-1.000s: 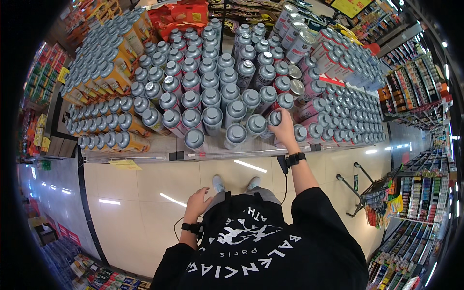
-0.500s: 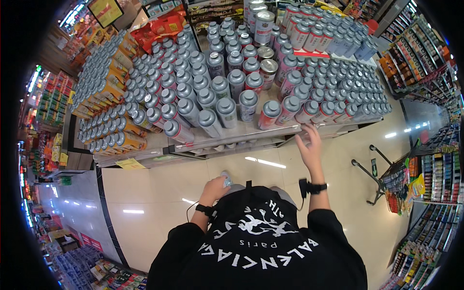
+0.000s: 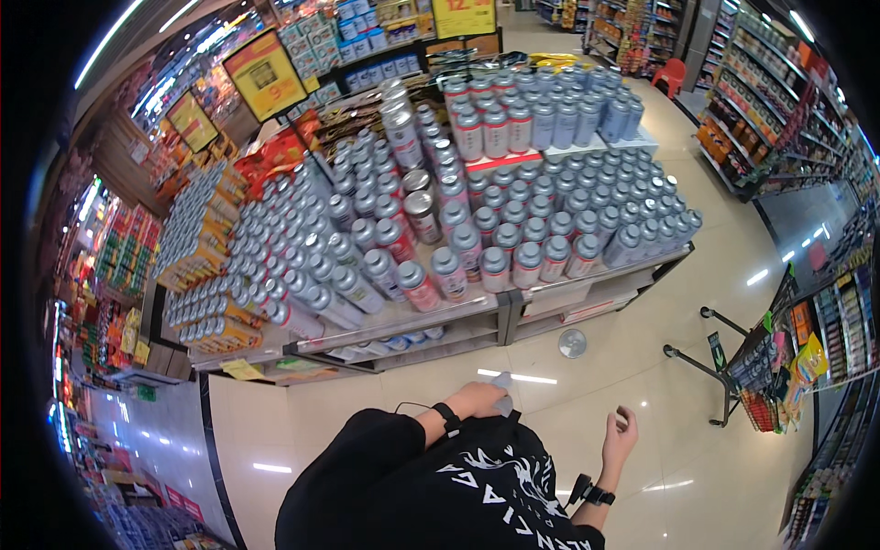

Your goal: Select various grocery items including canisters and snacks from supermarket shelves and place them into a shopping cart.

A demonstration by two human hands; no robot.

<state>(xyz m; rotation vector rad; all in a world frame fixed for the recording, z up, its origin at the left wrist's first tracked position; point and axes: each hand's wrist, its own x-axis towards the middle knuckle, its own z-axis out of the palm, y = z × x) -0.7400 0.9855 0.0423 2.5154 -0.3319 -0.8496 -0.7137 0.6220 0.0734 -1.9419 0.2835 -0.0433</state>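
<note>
Half-curled and empty, the right hand (image 3: 621,438) hangs apart while I cannot tell what the left hand (image 3: 477,401) holds, and beyond both I see the cans (image 3: 419,291), slim pink, white and silvery cylinders with rounded grey caps (image 3: 412,272), crowding a straight-edged shelf (image 3: 403,322) above glossy tile (image 3: 632,367).

Display stand (image 3: 507,316) is carrying packed rows of silver-capped cans (image 3: 380,266), orange cans (image 3: 197,231) standing at left end; tiled floor (image 3: 339,396) is supporting shopping cart (image 3: 753,371) at right, round grey disc (image 3: 572,344) near stand.
</note>
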